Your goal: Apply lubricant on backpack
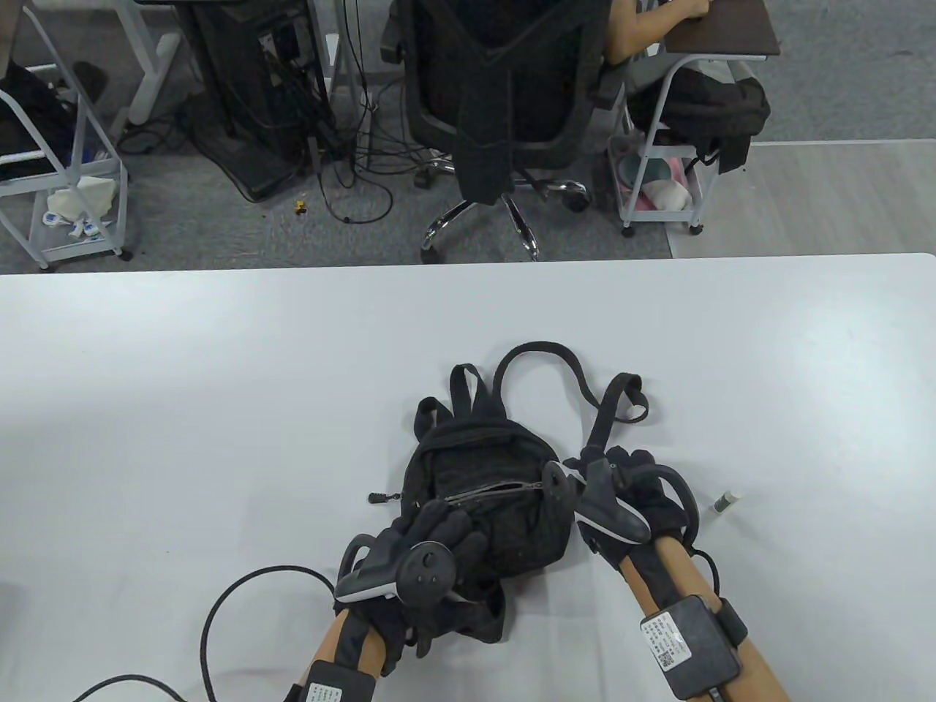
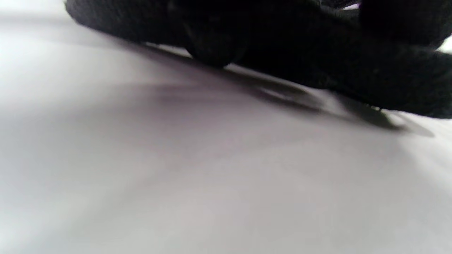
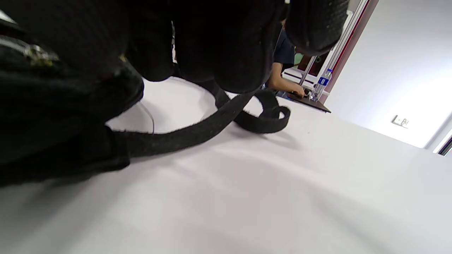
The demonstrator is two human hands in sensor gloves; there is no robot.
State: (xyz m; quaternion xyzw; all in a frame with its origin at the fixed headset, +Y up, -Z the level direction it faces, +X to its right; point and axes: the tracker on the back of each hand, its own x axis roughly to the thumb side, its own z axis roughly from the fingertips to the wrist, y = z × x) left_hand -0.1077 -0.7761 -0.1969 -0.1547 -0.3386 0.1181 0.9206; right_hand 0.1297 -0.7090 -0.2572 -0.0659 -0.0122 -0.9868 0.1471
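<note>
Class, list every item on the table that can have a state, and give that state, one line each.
backpack: lying flat, front pocket zipper partly open.
lubricant tube: lying on the table, untouched.
left hand: resting on the backpack.
right hand: at the backpack's right side, by a strap.

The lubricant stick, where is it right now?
In the table view, the lubricant stick lies on the white table, apart from the right hand and right of the backpack.

White table (image 1: pixel 219 380) — black backpack (image 1: pixel 497 468), small lubricant tube (image 1: pixel 725 501), cable (image 1: pixel 241 592).
</note>
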